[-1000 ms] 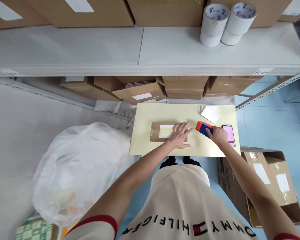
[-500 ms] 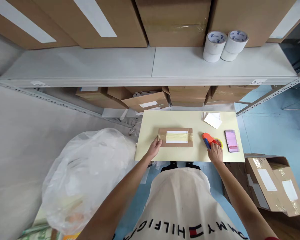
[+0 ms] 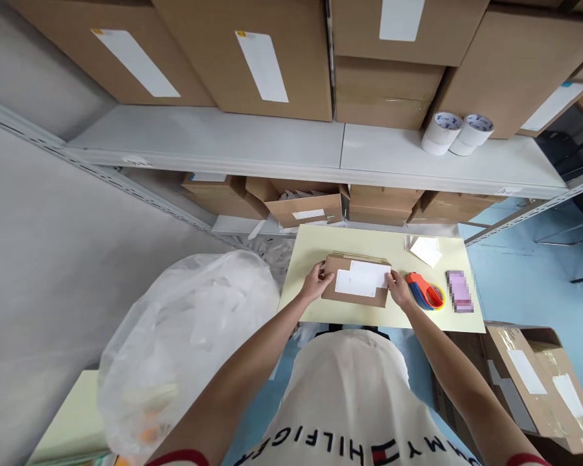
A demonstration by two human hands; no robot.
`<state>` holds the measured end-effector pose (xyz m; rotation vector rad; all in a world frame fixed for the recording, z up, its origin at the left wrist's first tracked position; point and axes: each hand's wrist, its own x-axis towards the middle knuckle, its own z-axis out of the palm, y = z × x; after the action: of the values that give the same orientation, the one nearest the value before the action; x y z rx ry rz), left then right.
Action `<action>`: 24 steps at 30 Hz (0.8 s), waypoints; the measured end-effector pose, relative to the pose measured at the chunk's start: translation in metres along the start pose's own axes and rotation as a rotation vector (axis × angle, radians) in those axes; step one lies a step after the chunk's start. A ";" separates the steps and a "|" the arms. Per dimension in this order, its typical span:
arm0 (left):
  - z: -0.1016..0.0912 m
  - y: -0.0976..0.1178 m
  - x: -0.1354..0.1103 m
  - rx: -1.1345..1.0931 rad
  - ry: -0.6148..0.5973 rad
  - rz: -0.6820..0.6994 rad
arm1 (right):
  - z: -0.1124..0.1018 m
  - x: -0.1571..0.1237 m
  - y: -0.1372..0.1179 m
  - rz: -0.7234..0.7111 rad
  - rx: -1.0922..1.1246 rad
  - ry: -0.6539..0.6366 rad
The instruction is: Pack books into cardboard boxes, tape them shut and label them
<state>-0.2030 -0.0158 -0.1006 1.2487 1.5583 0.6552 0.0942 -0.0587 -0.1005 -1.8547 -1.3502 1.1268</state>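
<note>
In the middle of the frame both hands grip a flat cardboard parcel (image 3: 352,301) over the yellow table (image 3: 311,249). The left hand (image 3: 315,283) curls round its left end and the right hand (image 3: 397,288) round its right. The fingertips are partly hidden, and whether the parcel touches the table is unclear. To the right lie a tape dispenser (image 3: 425,292) and a blurred-out phone (image 3: 459,291).

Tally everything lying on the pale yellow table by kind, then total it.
Flat brown cardboard parcel with white label: 1
Orange-and-blue tape dispenser: 1
Pink flat phone: 1
Pile of white paper slips: 1
Total: 4
</note>
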 end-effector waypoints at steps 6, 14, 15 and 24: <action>-0.003 -0.013 0.007 -0.039 -0.055 -0.039 | 0.010 0.004 -0.003 0.047 0.006 0.029; -0.006 -0.024 0.006 0.077 -0.074 -0.055 | 0.029 -0.003 -0.002 0.105 0.067 0.058; -0.007 -0.024 0.005 0.130 -0.033 -0.025 | 0.026 -0.009 0.001 0.104 0.050 0.083; 0.030 0.029 -0.003 0.648 -0.024 0.492 | -0.060 -0.071 0.070 0.035 -0.598 0.457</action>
<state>-0.1640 -0.0143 -0.0856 2.1588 1.4996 0.4349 0.1691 -0.1470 -0.1087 -2.3655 -1.4694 0.2686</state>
